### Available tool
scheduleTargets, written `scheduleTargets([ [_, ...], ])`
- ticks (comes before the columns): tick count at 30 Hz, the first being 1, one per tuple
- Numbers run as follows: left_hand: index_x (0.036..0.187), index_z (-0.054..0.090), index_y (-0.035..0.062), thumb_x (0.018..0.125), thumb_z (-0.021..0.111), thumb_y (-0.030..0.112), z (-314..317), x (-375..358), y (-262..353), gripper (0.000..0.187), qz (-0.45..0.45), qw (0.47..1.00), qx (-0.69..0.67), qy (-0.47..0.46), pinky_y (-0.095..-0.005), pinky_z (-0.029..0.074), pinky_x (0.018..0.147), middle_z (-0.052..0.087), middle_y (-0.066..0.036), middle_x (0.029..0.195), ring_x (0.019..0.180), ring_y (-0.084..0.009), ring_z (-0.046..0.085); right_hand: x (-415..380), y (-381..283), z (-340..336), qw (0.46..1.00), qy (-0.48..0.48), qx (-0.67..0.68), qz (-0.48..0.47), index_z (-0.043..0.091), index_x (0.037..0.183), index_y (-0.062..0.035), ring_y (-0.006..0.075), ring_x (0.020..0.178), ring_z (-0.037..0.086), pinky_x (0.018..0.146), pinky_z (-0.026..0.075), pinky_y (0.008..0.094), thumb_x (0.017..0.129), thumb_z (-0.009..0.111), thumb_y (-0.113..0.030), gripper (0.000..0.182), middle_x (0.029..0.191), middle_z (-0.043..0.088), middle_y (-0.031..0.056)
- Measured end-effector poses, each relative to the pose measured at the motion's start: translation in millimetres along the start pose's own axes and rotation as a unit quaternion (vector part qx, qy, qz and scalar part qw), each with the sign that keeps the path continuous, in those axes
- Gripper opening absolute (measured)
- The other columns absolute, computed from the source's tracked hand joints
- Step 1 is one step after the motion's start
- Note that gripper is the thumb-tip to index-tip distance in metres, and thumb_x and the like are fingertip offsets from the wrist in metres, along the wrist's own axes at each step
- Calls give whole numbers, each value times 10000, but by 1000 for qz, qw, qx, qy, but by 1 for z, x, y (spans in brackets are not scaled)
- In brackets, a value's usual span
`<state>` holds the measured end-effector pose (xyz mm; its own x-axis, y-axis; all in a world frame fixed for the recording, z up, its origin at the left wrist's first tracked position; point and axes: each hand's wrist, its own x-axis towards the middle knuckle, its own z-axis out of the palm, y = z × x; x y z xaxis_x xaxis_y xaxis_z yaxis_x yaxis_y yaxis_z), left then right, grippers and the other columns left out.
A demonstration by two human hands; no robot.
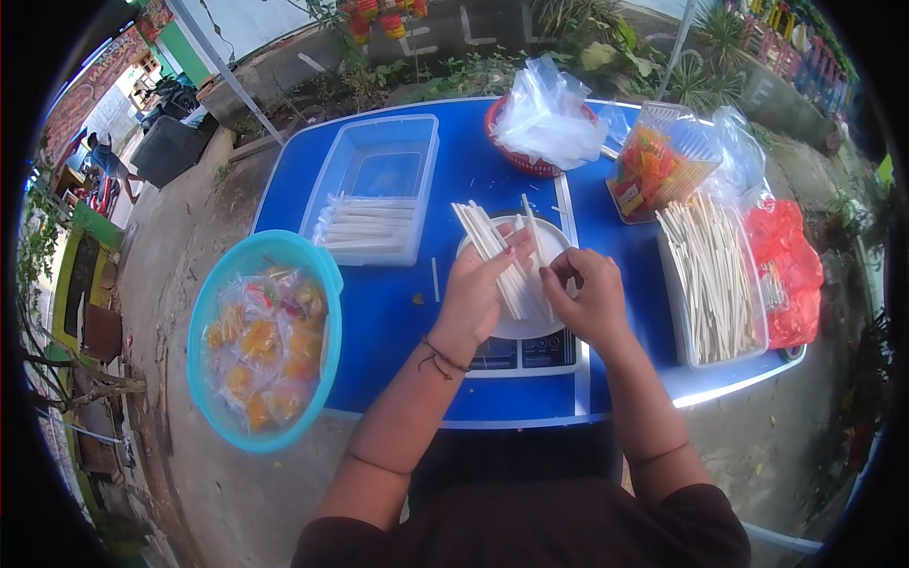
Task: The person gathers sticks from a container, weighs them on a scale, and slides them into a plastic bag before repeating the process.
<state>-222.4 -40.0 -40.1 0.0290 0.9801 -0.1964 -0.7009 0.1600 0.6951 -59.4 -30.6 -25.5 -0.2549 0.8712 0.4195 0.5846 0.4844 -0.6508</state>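
A bundle of thin pale sticks lies across my left hand, whose thumb is closed over it. My right hand is in a pinch at a single pale stick that stands a little apart from the bundle. Both hands are over a round white plate on a digital scale; they hide much of the plate. To the right, a clear plastic box is heaped with more loose pale sticks.
On the blue table, a clear tub holds bagged sticks at back left. A red basket of plastic bags, an orange-filled container and a red bag stand rightward. A turquoise basin of wrapped food is at left.
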Motion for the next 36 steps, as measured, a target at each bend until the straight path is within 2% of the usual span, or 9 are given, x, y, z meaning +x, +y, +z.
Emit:
scheduleTargets([
  [5, 1319, 382, -28, 964, 445, -51, 1, 0, 5, 361, 9, 1000, -13, 25, -396, 473, 1059, 525, -226, 1316, 1244, -307, 541, 0, 4, -1, 998, 8, -68, -15, 620, 678, -70, 235, 653, 591, 637, 361, 383, 756, 704, -144, 136, 632, 634, 44],
  [8, 1321, 372, -26, 965, 436, -54, -1, 1, 5, 363, -3, 1000, -20, 5, -398, 470, 1065, 519, -229, 1316, 1259, -312, 527, 2, -2, -2, 998, 22, -46, -33, 638, 692, -68, 235, 647, 585, 643, 360, 379, 758, 704, -147, 122, 634, 631, 53],
  [17, 1326, 361, -30, 971, 435, -39, 4, -2, 2, 364, -25, 999, -18, -34, -396, 480, 1054, 498, -243, 1343, 1271, -327, 514, -2, -4, 1, 999, -41, 29, -15, 653, 716, -59, 260, 647, 593, 649, 376, 390, 766, 694, -142, 105, 648, 633, 83],
  [23, 1352, 346, -42, 967, 423, -31, -1, 0, 9, 393, 7, 997, -70, 10, -416, 452, 1084, 492, -249, 1352, 1275, -342, 507, -1, 1, 2, 996, 39, -55, -53, 613, 661, -89, 233, 600, 568, 614, 352, 375, 747, 692, -121, 121, 611, 616, 30],
  [26, 1352, 350, -45, 965, 403, -39, -1, 0, 9, 390, 11, 999, -49, 10, -424, 444, 1092, 490, -242, 1357, 1278, -342, 504, -3, 2, 3, 992, 26, -109, -60, 602, 651, -101, 219, 596, 560, 605, 341, 368, 739, 694, -118, 129, 607, 613, 14],
  [29, 1362, 347, -46, 960, 409, -49, 2, -2, 7, 407, 6, 1000, -27, 0, -416, 444, 1092, 488, -234, 1363, 1275, -338, 508, -1, -4, 2, 990, 57, -112, -70, 604, 652, -90, 224, 598, 560, 607, 344, 375, 748, 700, -131, 142, 605, 612, 25],
  [32, 1377, 336, -43, 956, 418, -57, 2, -2, 5, 428, -4, 999, -17, -31, -403, 457, 1079, 488, -224, 1369, 1274, -327, 509, -1, -3, 3, 997, 42, -25, -61, 608, 653, -82, 232, 601, 569, 607, 350, 379, 759, 707, -146, 159, 611, 620, 39],
  [36, 1388, 330, -36, 950, 443, -65, 4, -4, 3, 453, -10, 999, -5, -33, -391, 475, 1053, 489, -217, 1372, 1277, -309, 509, -3, -8, 2, 999, -22, 24, -37, 628, 683, -53, 257, 604, 581, 622, 373, 382, 775, 705, -154, 157, 637, 633, 76],
])
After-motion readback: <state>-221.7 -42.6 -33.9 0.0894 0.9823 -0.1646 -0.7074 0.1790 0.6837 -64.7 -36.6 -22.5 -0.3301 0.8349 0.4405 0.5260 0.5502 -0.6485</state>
